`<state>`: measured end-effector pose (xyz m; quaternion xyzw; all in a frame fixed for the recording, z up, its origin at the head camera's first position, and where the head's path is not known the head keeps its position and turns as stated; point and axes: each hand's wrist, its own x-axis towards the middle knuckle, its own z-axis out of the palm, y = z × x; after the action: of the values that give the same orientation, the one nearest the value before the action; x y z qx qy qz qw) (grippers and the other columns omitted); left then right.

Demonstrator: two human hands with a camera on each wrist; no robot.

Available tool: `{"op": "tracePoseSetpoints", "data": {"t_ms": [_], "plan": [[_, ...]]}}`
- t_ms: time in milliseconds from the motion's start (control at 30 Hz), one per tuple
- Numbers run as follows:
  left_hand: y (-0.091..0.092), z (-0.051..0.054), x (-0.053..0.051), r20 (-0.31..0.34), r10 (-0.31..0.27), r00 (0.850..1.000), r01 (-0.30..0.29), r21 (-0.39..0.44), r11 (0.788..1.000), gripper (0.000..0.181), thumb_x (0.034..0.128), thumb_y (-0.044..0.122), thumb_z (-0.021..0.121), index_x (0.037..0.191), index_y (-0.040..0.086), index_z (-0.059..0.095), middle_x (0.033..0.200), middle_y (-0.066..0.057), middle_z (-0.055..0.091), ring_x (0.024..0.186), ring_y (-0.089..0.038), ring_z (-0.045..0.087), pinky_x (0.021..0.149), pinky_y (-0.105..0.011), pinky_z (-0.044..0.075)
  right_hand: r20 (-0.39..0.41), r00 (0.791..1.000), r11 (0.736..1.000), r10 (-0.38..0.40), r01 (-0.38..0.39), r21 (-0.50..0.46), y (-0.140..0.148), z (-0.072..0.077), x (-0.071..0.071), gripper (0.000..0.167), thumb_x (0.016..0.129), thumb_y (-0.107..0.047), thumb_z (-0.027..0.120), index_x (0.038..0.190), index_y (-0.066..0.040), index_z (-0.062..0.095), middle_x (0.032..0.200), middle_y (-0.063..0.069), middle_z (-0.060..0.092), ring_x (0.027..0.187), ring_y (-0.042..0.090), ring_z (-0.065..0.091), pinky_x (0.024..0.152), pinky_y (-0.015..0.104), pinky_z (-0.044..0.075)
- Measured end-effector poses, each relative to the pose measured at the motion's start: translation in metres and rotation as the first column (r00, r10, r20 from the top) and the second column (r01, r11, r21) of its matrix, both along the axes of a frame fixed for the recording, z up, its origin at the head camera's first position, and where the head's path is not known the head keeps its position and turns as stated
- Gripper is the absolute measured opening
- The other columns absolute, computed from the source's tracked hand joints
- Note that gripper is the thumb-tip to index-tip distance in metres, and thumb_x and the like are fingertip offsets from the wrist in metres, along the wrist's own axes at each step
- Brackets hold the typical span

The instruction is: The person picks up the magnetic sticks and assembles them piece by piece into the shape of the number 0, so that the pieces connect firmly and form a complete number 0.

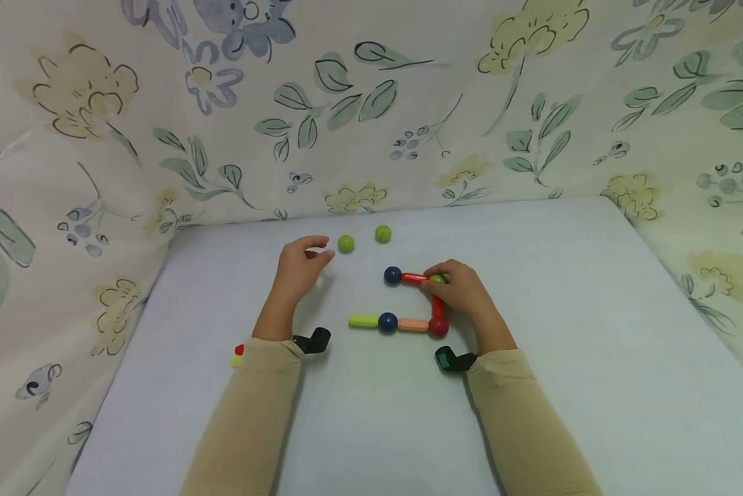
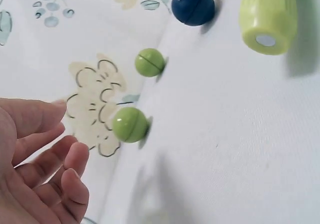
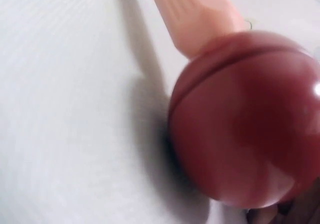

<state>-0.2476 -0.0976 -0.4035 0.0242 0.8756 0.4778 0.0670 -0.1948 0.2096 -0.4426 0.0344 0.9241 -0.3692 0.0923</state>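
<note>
My left hand hovers over the table with thumb and fingers apart and nothing between them, just left of a loose green ball. My right hand pinches a green ball at a corner of a chain of rods and balls. From that corner, a red rod runs left to a dark blue ball. Another red rod runs down to a dark red ball. An orange rod, a second blue ball and a yellow-green rod continue leftward.
A second loose green ball lies near the back edge of the white table. Beside the left sleeve, a small red piece and a yellow-green piece are partly hidden. Floral cloth hangs behind the table.
</note>
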Motion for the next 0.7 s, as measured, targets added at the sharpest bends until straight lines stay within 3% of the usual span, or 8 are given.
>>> {"op": "tracePoseSetpoints", "data": {"t_ms": [67, 167, 267, 333, 400, 567, 700], "plan": [[0.000, -0.008, -0.004, 0.021, -0.008, 1.000, 0.008, -0.020, 1.000, 0.044, 0.0953, 0.027, 0.065, 0.137, 0.016, 0.057, 0.136, -0.006, 0.056, 0.109, -0.024, 0.057, 0.079, -0.037, 0.052, 0.003, 1.000, 1.000, 0.006, -0.005, -0.015, -0.004, -0.003, 0.001, 0.034, 0.091, -0.034, 0.069, 0.120, -0.015, 0.069, 0.133, 0.011, 0.058, 0.118, 0.031, 0.049, 0.105, 0.052, 0.042], [0.000, -0.019, -0.006, 0.039, -0.096, 0.995, 0.099, -0.062, 0.993, 0.051, 0.0968, 0.027, 0.063, 0.145, 0.021, 0.048, 0.153, -0.004, 0.042, 0.120, -0.028, 0.055, 0.088, -0.042, 0.052, -0.004, 1.000, 1.000, 0.006, -0.007, -0.030, -0.009, -0.004, 0.004, 0.033, 0.091, -0.033, 0.069, 0.119, -0.016, 0.070, 0.131, 0.009, 0.059, 0.115, 0.030, 0.051, 0.102, 0.050, 0.044], [0.002, -0.027, -0.007, 0.075, -0.220, 0.973, 0.228, -0.129, 0.965, 0.058, 0.0991, 0.028, 0.059, 0.152, 0.025, 0.037, 0.165, 0.004, 0.018, 0.136, -0.030, 0.045, 0.108, -0.050, 0.040, -0.020, 1.000, 0.999, 0.006, -0.007, -0.048, -0.012, -0.005, 0.006, 0.031, 0.091, -0.032, 0.069, 0.117, -0.015, 0.071, 0.129, 0.009, 0.060, 0.112, 0.029, 0.052, 0.099, 0.048, 0.045], [0.004, -0.028, -0.008, 0.090, -0.271, 0.958, 0.283, -0.165, 0.945, 0.060, 0.1004, 0.028, 0.056, 0.155, 0.025, 0.031, 0.166, 0.004, 0.012, 0.140, -0.032, 0.040, 0.114, -0.051, 0.032, -0.025, 1.000, 0.998, 0.006, -0.007, -0.055, -0.013, -0.005, 0.006, 0.031, 0.090, -0.033, 0.069, 0.116, -0.016, 0.071, 0.127, 0.008, 0.061, 0.110, 0.028, 0.053, 0.097, 0.046, 0.046], [0.005, -0.029, -0.009, 0.060, -0.272, 0.960, 0.279, -0.196, 0.940, 0.058, 0.1001, 0.025, 0.057, 0.153, 0.023, 0.034, 0.164, -0.003, 0.019, 0.137, -0.034, 0.042, 0.114, -0.052, 0.032, -0.031, 1.000, 0.998, 0.004, -0.006, -0.058, -0.012, -0.007, 0.005, 0.031, 0.090, -0.033, 0.069, 0.115, -0.016, 0.071, 0.126, 0.008, 0.061, 0.109, 0.028, 0.053, 0.096, 0.046, 0.047], [0.012, -0.023, -0.011, -0.063, -0.185, 0.981, 0.168, -0.212, 0.963, 0.054, 0.0946, 0.017, 0.066, 0.145, 0.017, 0.048, 0.144, -0.017, 0.039, 0.115, -0.033, 0.050, 0.094, -0.047, 0.046, -0.049, 0.999, 0.999, -0.021, 0.018, -0.043, -0.007, -0.007, 0.002, 0.031, 0.090, -0.034, 0.069, 0.115, -0.016, 0.071, 0.125, 0.007, 0.061, 0.107, 0.027, 0.054, 0.095, 0.045, 0.047], [0.017, -0.020, -0.014, -0.004, -0.201, 0.980, 0.190, -0.296, 0.936, 0.050, 0.0922, 0.013, 0.068, 0.140, 0.012, 0.054, 0.135, -0.019, 0.047, 0.109, -0.031, 0.054, 0.093, -0.045, 0.048, -0.048, 0.998, 0.999, -0.034, 0.032, -0.039, -0.002, -0.007, -0.001, 0.031, 0.091, -0.034, 0.068, 0.116, -0.016, 0.070, 0.126, 0.007, 0.060, 0.108, 0.027, 0.053, 0.096, 0.045, 0.048]]}}
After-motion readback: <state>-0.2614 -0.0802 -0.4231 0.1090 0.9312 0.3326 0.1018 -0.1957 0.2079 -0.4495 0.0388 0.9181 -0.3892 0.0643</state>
